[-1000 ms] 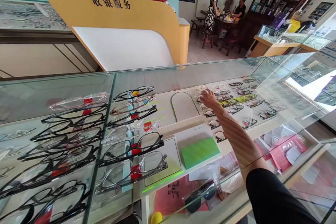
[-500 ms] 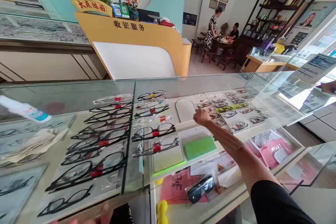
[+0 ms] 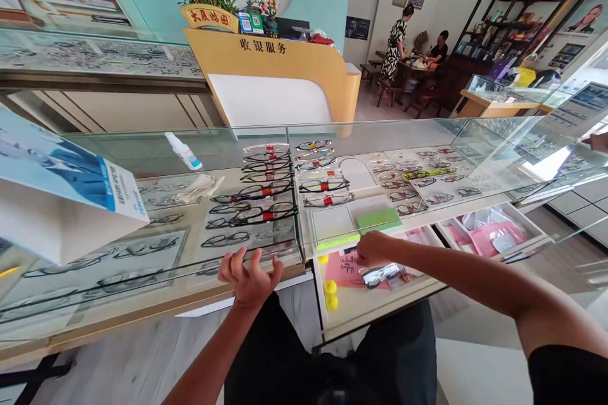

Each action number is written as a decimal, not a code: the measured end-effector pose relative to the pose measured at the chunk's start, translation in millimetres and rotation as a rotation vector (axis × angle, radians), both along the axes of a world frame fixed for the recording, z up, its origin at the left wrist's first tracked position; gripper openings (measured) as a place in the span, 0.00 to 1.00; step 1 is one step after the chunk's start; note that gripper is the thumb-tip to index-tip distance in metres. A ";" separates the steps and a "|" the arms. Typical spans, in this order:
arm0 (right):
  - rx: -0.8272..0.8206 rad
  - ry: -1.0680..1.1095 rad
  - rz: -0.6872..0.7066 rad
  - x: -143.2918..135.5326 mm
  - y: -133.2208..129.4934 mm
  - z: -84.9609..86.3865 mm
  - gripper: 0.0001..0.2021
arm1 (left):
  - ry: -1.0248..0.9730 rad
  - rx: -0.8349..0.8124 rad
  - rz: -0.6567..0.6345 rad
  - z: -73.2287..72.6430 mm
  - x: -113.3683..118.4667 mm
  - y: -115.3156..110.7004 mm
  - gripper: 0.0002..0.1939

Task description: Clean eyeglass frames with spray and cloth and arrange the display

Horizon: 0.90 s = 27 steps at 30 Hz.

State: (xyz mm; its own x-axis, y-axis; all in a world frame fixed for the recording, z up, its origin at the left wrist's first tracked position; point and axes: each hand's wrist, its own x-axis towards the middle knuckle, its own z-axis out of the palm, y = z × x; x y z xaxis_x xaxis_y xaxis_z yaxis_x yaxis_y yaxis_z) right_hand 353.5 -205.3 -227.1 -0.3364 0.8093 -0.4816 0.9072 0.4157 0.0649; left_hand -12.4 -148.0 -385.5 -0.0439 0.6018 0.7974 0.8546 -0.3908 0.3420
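Observation:
My left hand (image 3: 251, 275) rests on the near edge of the glass display counter (image 3: 185, 264), its fingers spread and holding nothing. Beneath the glass beyond it lie rows of eyeglasses (image 3: 259, 214), several with red tags on the bridge. My right hand (image 3: 375, 248) is closed, knuckles up, at the near edge of a green pad (image 3: 379, 219) and over an open drawer (image 3: 361, 317). Its fingertips are turned away, so anything they hold is hidden. Just in front of it in the drawer are bagged dark sunglasses (image 3: 380, 275), a pink paper (image 3: 342, 270) and yellow balls (image 3: 331, 294).
A white spray bottle (image 3: 183, 151), a cloth (image 3: 198, 188) and a blue-white box (image 3: 66, 183) are on the left of the counter. A second open drawer (image 3: 494, 231) holds pink packets. Behind stands a cashier desk (image 3: 275, 63); two people (image 3: 396, 44) are at a far table.
My right hand has drawn back from the far eyeglasses to the near drawer, still closed. The view has shifted, bringing my left hand fully into sight at the counter edge.

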 end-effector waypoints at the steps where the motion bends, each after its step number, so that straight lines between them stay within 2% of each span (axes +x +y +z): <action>1: -0.014 0.028 -0.001 -4.9 -12.8 8.9 0.22 | -0.007 -0.058 -0.011 6.9 3.6 -5.7 0.26; 5: -0.002 0.210 -0.010 -13.5 -52.4 44.2 0.28 | -0.015 -0.215 -0.046 34.0 13.9 -26.7 0.29; 8: 0.143 0.520 -0.013 -9.7 -58.8 69.9 0.29 | 0.001 -0.273 -0.078 51.4 18.5 -38.0 0.31; 10: 0.301 0.671 -0.053 -3.2 -48.9 83.5 0.29 | 0.027 -0.295 -0.096 60.8 19.2 -44.8 0.31; 12: 0.453 0.734 -0.128 6.1 -30.9 91.9 0.30 | 0.070 -0.312 -0.104 68.6 17.0 -52.1 0.31; 15: 0.639 0.740 -0.233 26.6 -0.5 93.3 0.29 | 0.162 -0.316 -0.112 82.3 8.5 -63.3 0.29; 17: 0.763 0.710 -0.328 45.4 14.5 88.3 0.28 | 0.215 -0.310 -0.110 98.3 1.2 -68.8 0.28; 19: 0.871 0.689 -0.447 67.9 22.4 81.3 0.28 | 0.244 -0.313 -0.110 123.5 -3.7 -70.1 0.24; 22: 1.001 0.695 -0.606 104.3 23.3 71.8 0.26 | 0.293 -0.349 -0.211 177.3 2.1 -60.2 0.17; 25: 1.114 0.708 -0.747 133.8 19.8 65.1 0.24 | 0.395 -0.365 -0.391 233.7 29.3 -34.2 0.16; 27: 1.152 0.722 -0.809 145.4 18.3 60.9 0.24 | 0.479 -0.380 -0.507 262.0 56.5 -9.4 0.16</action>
